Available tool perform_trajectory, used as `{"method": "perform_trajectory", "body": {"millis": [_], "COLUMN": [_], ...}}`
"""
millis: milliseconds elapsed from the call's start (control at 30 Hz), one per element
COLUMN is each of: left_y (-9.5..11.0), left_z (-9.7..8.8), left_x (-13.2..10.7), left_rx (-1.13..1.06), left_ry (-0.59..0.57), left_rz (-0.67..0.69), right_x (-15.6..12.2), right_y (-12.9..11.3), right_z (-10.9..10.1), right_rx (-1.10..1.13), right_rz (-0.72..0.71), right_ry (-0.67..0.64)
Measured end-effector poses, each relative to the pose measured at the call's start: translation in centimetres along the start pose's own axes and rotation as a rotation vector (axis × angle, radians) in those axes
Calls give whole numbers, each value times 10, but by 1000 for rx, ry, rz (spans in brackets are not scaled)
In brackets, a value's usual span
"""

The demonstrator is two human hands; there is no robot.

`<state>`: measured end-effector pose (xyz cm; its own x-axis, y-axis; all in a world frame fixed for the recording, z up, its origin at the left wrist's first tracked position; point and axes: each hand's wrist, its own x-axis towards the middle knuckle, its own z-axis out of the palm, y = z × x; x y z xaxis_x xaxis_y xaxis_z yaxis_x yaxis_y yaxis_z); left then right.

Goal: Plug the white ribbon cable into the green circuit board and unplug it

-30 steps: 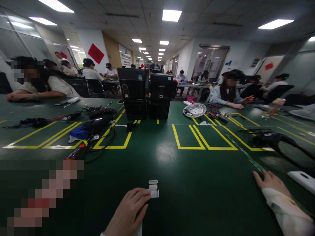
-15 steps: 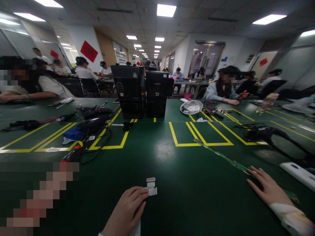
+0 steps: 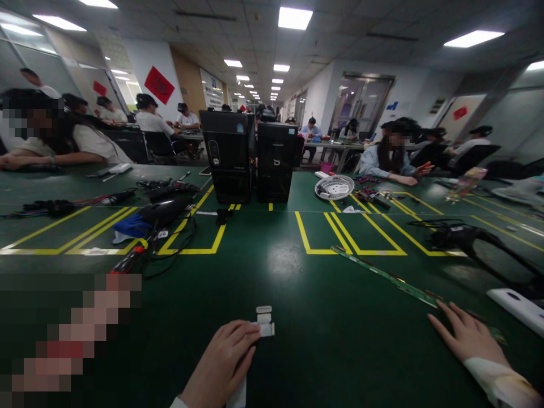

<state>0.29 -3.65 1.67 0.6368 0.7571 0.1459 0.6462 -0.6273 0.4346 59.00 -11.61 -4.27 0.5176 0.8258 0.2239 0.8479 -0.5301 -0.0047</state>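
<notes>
My left hand [image 3: 223, 362] lies flat at the bottom centre of the green table [image 3: 323, 345]. Its fingers are stretched out over a white flat strip [image 3: 264, 323], whose connector end pokes out past the fingertips. My right hand [image 3: 467, 337] rests at the lower right with its fingers spread. The fingertips touch the near end of a long thin green circuit board [image 3: 382, 276], which runs diagonally away to the upper left. Neither hand grips anything.
Two black computer towers [image 3: 232, 158] [image 3: 276, 161] stand at the table's middle. Cables and tools [image 3: 164, 215] lie at the left, a white fan grille [image 3: 335, 187] behind, and a black device [image 3: 459, 238] and a white casing [image 3: 516, 306] at the right. Other people sit around.
My right hand has slid left with the green circuit board under its fingertips, so the board now reaches further towards the table's middle. My left hand has stayed on the white strip.
</notes>
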Motion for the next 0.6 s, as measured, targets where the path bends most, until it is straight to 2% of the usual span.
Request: {"method": "perform_trajectory", "body": {"millis": [67,133,267,433,600], "left_y": [1,1,2,3,5], "left_z": [-1,-2,-2,0,-2], "left_x": [0,0,0,-1,-2], "left_rx": [-2,-3,-7,1,-14], "left_ry": [-17,-24,-19,11,25], "left_rz": [-6,-11,-9,14,22], "right_x": [6,12,22,22,-4], "right_y": [0,-7,-44,-122,-214], "right_z": [5,7,3,-5,-13], "right_rx": [34,69,130,244,301], "right_rz": [-65,-122,-232,-509,-712], "right_ry": [-68,-83,-68,-110,-44]}}
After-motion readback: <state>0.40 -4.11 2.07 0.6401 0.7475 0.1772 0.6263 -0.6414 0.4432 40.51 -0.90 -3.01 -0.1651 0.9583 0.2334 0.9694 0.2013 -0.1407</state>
